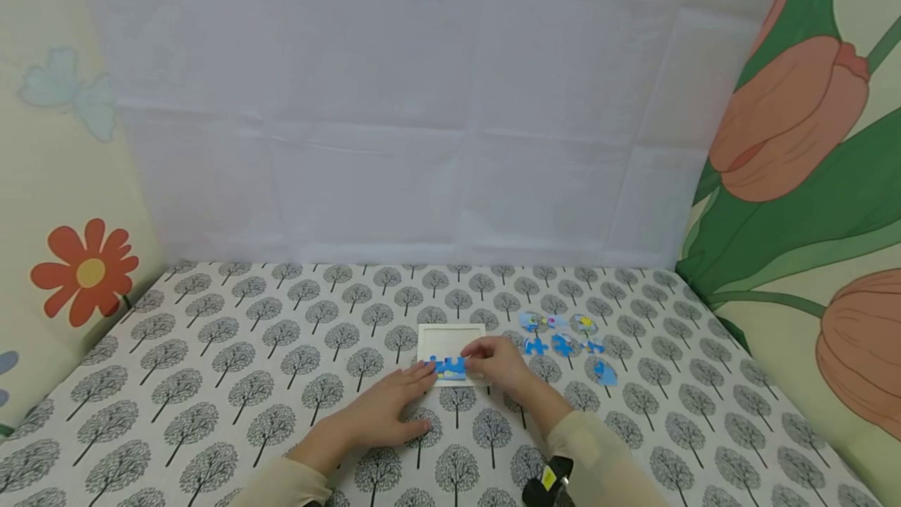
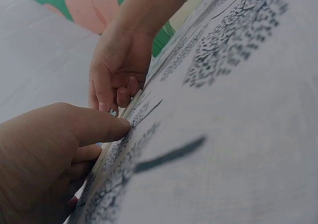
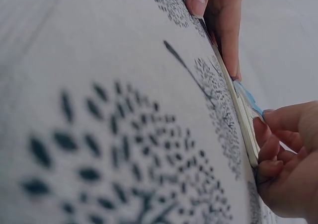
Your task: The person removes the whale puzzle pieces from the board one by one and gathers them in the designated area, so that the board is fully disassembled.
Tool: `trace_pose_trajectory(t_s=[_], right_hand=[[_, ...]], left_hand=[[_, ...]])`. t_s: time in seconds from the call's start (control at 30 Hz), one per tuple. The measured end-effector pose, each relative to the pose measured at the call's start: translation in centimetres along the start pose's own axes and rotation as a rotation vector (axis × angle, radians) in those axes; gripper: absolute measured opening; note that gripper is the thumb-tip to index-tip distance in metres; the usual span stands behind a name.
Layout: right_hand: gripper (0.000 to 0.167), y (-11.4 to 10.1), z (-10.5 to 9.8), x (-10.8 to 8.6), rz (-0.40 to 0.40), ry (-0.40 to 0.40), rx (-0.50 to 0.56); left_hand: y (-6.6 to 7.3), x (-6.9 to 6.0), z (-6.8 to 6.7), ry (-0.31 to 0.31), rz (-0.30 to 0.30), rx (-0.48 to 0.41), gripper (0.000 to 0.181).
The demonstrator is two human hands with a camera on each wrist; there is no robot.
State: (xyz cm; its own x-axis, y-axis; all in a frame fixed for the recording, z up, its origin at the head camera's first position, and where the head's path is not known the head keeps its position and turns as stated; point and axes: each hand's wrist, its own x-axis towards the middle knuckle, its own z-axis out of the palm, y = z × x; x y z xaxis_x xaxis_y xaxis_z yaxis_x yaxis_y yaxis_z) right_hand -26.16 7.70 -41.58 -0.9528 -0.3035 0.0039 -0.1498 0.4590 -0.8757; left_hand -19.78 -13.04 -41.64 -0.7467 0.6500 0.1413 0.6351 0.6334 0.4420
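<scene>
A small white puzzle tray (image 1: 431, 330) lies on the table, with joined blue puzzle pieces (image 1: 447, 368) along its near side. My left hand (image 1: 389, 405) lies at the tray's left, its fairly straight fingertips touching the leftmost pieces and its thumb spread out on the cloth. From the right, my right hand (image 1: 501, 366) pinches the edge of a blue puzzle piece (image 3: 252, 102) between thumb and fingers. In the right wrist view that piece is tilted, its held end raised above the tray rim. My fingers hide part of it in the head view.
Several loose puzzle pieces lie right of the tray, among them a blue one (image 1: 604, 374), one with a yellow shape (image 1: 585, 323) and a joined-looking group (image 1: 540, 321). A tree-print cloth (image 1: 281, 382) covers the table. A white sheet (image 1: 380, 116) hangs behind.
</scene>
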Motion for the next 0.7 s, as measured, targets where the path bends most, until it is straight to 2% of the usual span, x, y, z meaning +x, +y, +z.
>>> trace_pose_trajectory(t_s=[0.23,0.7], right_hand=[[0.010,-0.2,-0.1,0.0,0.058,0.003,0.027],[0.014,-0.7,-2.4,-1.1,-0.009,-0.016,0.168]], left_hand=[[0.0,0.0,0.0,-0.007,-0.010,-0.006,0.063],[-0.1,0.0,0.0,-0.007,-0.017,-0.019,0.063]])
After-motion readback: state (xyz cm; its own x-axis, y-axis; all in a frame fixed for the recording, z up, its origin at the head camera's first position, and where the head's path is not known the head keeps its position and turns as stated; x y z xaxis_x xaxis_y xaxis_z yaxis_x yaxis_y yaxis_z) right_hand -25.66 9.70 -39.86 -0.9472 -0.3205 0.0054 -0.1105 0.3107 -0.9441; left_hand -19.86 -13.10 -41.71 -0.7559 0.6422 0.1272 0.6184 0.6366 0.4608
